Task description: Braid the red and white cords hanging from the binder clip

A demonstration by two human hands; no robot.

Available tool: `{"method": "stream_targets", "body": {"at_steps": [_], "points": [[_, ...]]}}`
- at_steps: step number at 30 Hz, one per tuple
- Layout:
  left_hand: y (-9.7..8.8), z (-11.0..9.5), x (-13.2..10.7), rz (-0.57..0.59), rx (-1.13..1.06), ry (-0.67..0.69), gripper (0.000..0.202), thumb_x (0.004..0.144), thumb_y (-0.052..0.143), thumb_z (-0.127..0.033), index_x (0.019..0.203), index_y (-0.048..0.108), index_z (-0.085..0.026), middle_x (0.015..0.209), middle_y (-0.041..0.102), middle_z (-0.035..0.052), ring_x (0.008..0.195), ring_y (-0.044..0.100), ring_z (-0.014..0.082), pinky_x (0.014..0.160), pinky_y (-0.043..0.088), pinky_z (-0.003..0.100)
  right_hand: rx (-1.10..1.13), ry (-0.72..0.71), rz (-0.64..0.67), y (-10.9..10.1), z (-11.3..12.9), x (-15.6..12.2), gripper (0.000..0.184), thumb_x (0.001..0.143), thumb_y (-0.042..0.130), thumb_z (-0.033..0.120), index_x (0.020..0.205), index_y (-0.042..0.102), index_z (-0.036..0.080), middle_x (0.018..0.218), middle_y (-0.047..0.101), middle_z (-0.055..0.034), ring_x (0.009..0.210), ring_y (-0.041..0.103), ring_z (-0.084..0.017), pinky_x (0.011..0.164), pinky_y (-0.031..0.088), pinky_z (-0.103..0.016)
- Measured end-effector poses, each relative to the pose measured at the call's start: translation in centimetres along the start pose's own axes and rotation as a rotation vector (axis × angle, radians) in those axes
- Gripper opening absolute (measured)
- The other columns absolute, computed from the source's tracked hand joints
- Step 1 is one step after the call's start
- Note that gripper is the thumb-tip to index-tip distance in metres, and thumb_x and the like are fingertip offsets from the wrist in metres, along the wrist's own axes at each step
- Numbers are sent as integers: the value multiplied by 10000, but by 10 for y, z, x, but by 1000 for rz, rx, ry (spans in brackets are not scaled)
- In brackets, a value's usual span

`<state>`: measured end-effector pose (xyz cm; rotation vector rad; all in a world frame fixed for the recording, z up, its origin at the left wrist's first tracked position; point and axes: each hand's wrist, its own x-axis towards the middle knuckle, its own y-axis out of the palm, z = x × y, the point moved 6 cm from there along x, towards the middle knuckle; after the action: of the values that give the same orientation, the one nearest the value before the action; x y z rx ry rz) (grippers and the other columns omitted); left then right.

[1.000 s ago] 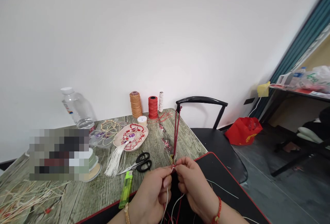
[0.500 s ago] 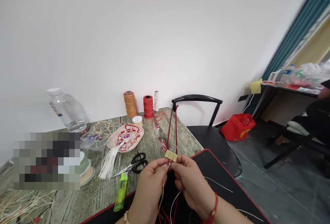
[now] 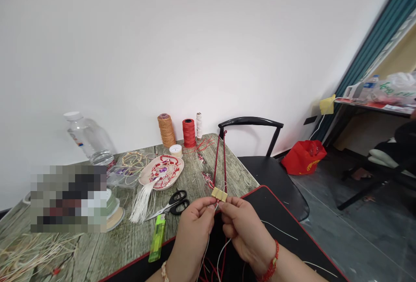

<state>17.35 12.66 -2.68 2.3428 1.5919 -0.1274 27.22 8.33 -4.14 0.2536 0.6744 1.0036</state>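
My left hand [image 3: 198, 225] and my right hand [image 3: 245, 228] meet just below a yellowish binder clip [image 3: 219, 194]. Thumb and forefinger of each are pinched on thin cord at a small red-and-white knot between them. White cord [image 3: 223, 251] trails down from the fingers, with red strands lower down. Dark red cords [image 3: 225, 160] run from the clip up to the chair back. A red-and-white braided piece [image 3: 208, 179] lies beside the clip. Left of my left hand are black-handled scissors [image 3: 178, 202] and a green lighter [image 3: 157, 238].
A plate [image 3: 177, 178] holds red cordwork with a white tassel [image 3: 143, 202]. Orange [image 3: 167, 130] and red [image 3: 189, 134] thread spools stand by the wall, near a clear bottle [image 3: 89, 139]. A black chair [image 3: 269, 182] stands beyond the red-edged black mat [image 3: 279, 230].
The whole view has shifted slightly, so things sit a little further right. Both hands keep their pinch below the clip, with hardly any change in the fingers.
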Motion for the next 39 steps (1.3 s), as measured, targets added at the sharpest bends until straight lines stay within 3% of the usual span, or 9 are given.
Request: {"method": "stream_targets", "body": {"at_steps": [9,13,18,22,26,28,33,36,39], "points": [[0,2,1,15,7,-1,263,684,679,-307,882,697,-135,458,435,-87,431,335,73,433,237,194,64,10,18,-1,-3,2,332,558,786,247,701,497,166,482,354,118,392,204,-6,390,83,-189],[0,2,2,17,25,7,220,700,646,-261,883,687,-146,441,417,-100,448,373,82,460,300,187,69,37,39,0,-5,2,341,569,799,262,664,485,167,470,340,116,399,199,-6,392,76,-184],[0,2,4,50,23,54,187,705,656,-231,878,685,-167,606,623,-34,626,576,139,639,472,238,69,73,59,1,-6,0,337,590,785,253,635,460,177,471,330,116,404,175,-7,390,70,-180],[-1,1,7,77,69,107,184,721,663,-231,893,699,-175,833,725,31,762,642,181,785,505,298,67,93,69,1,-6,0,327,593,773,239,632,454,181,475,333,111,409,173,-12,389,65,-179],[-1,-1,6,58,132,157,186,739,643,-236,903,702,-171,848,727,45,755,650,188,759,503,291,68,92,82,0,-7,1,328,598,786,271,657,478,174,478,341,109,410,178,-14,387,69,-182],[-1,-2,6,55,162,169,169,742,634,-243,884,695,-173,760,707,26,677,630,176,690,493,273,65,94,85,1,-7,2,346,586,803,277,657,480,174,466,325,118,403,174,-13,385,65,-187],[-5,-7,6,86,422,159,153,786,543,-218,902,638,-192,479,506,-73,432,436,128,459,317,221,59,92,90,2,-6,1,362,572,821,265,651,481,172,459,324,120,400,183,-11,384,62,-187],[-7,-24,2,89,638,296,99,819,507,-205,853,597,-227,504,489,-70,466,429,131,491,275,226,63,94,99,2,-4,0,368,572,822,263,655,475,176,464,330,117,404,190,-14,386,58,-186],[-5,-41,-4,117,848,432,160,832,487,-185,733,603,-235,588,572,-30,560,502,151,558,279,242,67,95,125,2,-4,0,344,585,813,267,672,494,169,461,317,120,405,176,-15,388,55,-188]]}}
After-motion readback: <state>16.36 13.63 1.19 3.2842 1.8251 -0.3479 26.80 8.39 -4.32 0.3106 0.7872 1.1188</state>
